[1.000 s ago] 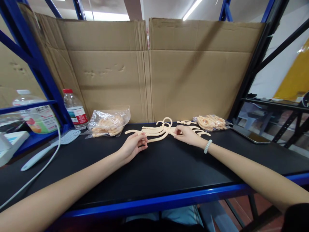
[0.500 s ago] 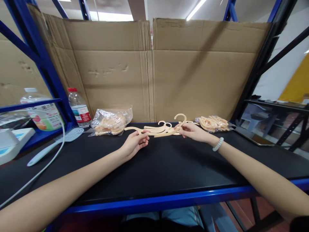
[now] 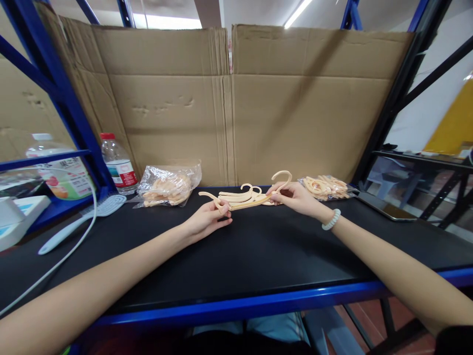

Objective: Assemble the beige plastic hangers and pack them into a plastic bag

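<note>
Nearest, at six o'clock, a blue edge (image 3: 236, 306) fronts a black tabletop (image 3: 240, 261). The wearer's bare forearms reach in from seven and five o'clock, with a pale bracelet (image 3: 331, 220) on the right wrist.

At eleven o'clock, the left hand (image 3: 207, 220) pinches one arm of a cream hanger (image 3: 251, 203) between thumb and fingers, the other fingers loosely bent. At one o'clock, the right hand (image 3: 295, 198) is closed around the base of its hook (image 3: 290, 176). The hanger spans the gap between them at twelve o'clock. What has just changed: a second ago the hook lay over the middle; now it rises beside the right hand, so both hands share one hanger.

Just beyond, at twelve o'clock, more cream hangers (image 3: 234, 197) lie close together; whether the held one touches them, I cannot tell.

At ten o'clock are a pale brush (image 3: 107, 204) and, farther off, a red-capped bottle (image 3: 123, 172). A clear bag of cream pieces (image 3: 168, 187) sits at eleven, another bag (image 3: 327, 187) at one to two, and a flat dark device (image 3: 386, 206) at two. Farthest, tall cardboard sheets (image 3: 295, 108) stand upright across twelve o'clock
</note>
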`<action>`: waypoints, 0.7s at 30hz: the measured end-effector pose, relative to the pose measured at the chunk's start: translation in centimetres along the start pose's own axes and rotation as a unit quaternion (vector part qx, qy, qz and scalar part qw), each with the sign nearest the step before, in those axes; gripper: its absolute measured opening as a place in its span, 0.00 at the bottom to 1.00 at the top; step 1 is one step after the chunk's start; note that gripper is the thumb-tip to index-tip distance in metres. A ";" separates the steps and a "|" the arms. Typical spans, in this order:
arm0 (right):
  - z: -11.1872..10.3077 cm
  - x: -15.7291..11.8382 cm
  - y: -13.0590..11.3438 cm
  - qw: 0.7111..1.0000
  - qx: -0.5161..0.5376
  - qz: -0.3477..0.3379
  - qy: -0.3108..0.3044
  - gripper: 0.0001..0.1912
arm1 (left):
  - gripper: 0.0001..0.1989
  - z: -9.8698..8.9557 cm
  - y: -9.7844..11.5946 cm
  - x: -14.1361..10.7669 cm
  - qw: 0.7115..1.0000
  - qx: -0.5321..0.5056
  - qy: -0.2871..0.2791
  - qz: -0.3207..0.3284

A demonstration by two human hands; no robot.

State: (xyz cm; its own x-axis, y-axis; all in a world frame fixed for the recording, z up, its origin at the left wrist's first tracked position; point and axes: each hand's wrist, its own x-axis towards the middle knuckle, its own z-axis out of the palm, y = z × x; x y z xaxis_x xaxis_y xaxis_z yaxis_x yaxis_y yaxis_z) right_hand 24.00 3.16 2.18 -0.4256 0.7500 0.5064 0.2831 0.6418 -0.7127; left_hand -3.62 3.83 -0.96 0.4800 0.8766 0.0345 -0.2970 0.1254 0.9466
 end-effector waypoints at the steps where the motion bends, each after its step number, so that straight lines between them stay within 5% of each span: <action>1: 0.0 0.0 -0.1 1.000 0.002 -0.002 -0.002 0.13 | 0.10 0.0 0.0 0.0 1.000 -0.010 -0.009 -0.008; 10: 0.1 -0.1 -0.1 1.000 0.004 -0.028 0.010 0.12 | 0.05 0.3 0.1 -0.2 0.997 -0.058 -0.009 -0.039; 21: 1.3 -0.5 -0.4 0.997 -0.022 -0.070 0.023 0.09 | 0.10 0.3 0.0 0.0 0.997 -0.023 0.073 -0.020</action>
State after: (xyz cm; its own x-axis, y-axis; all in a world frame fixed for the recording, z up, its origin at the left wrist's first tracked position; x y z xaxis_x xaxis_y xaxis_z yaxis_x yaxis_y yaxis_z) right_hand 22.97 2.29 1.55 -0.4243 0.6582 0.6219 0.2611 0.7465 -0.6120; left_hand -3.35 3.69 -0.85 0.3679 0.9284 -0.0526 -0.3197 0.1794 0.9304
